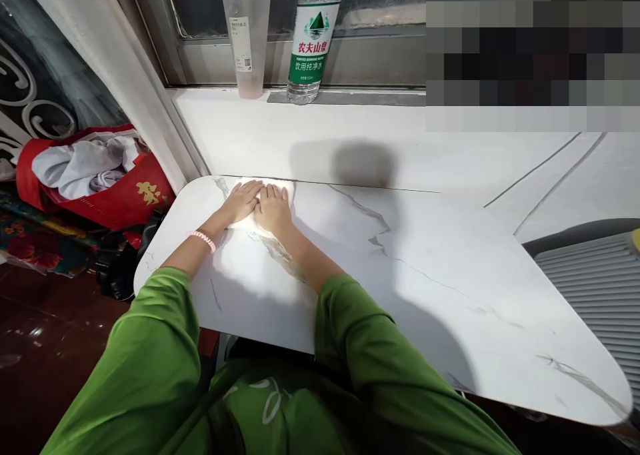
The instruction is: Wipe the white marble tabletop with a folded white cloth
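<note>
My left hand [242, 202] lies flat on a white cloth [249, 223], fingers stretched towards the far edge of the table [345, 255]. Beside it my right hand [273, 209] rests on the same cloth, also flat, with its fingers pointing away from me. The two hands touch or nearly touch, and they cover much of the cloth. The cloth sits at the far left of the white, marble-patterned tabletop, close to the wall. A pink beaded band circles my left wrist.
On the window ledge stand a clear plastic cup [249, 48] and a water bottle [313, 48]. Left of the table is a red bag [120, 191] stuffed with white fabric. A grey ribbed object [595, 275] borders the right side. The upper right corner is pixelated.
</note>
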Demonstrator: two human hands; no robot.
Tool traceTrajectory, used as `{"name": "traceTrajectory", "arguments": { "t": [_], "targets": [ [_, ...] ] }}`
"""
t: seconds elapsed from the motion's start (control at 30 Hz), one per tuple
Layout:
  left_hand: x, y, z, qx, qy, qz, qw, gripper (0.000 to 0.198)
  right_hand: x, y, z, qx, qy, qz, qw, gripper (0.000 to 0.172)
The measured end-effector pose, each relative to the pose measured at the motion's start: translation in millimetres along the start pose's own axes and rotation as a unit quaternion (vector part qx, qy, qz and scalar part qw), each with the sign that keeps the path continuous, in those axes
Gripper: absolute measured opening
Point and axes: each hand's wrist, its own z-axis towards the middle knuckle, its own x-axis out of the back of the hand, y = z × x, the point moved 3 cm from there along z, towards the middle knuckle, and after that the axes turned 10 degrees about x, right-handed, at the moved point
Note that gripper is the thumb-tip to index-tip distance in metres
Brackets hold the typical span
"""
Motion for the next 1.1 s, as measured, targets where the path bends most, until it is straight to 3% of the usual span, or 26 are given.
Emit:
{"name": "traceTrajectory", "arguments": {
  "t": [0.17, 0.33, 0.43, 0.67, 0.77, 0.9, 1.1],
  "targets": [
    [0.7, 5.4, 14.5, 0.011, 0.012, 0.009, 1.000, 0.057, -0.9, 16.1, 10.9, 0.008, 0.001, -0.006, 1.000, 0.051],
    [-2.1, 18.4, -14.4, 0.023, 0.028, 0.016, 0.999, 0.056, 4.6, 10.9, -16.6, 0.040, 0.001, -0.008, 0.999, 0.053],
    [-7.7, 39.4, -56.0, 0.008, 0.034, 0.020, 0.999, 0.056, 14.6, 0.4, -59.3, 0.062, 0.004, -0.011, 0.998, 0.054],
    [-23.1, 104.2, -190.9, -0.031, 0.060, 0.021, 0.997, 0.054, 48.1, -43.9, -192.7, 0.138, 0.029, -0.009, 0.990, 0.054],
    [-25.9, 118.5, -219.8, -0.054, 0.067, 0.023, 0.996, 0.054, 56.2, -53.6, -222.6, 0.145, 0.029, -0.008, 0.989, 0.054],
    [-25.3, 119.5, -217.4, -0.075, 0.059, 0.020, 0.995, 0.053, 61.0, -51.9, -222.9, 0.132, -0.007, 0.011, 0.991, 0.054],
    [-29.9, 111.7, -170.1, -0.095, 0.053, 0.000, 0.994, 0.051, 56.5, -25.3, -191.2, 0.093, -0.023, 0.009, 0.995, 0.050]
  ]
}}
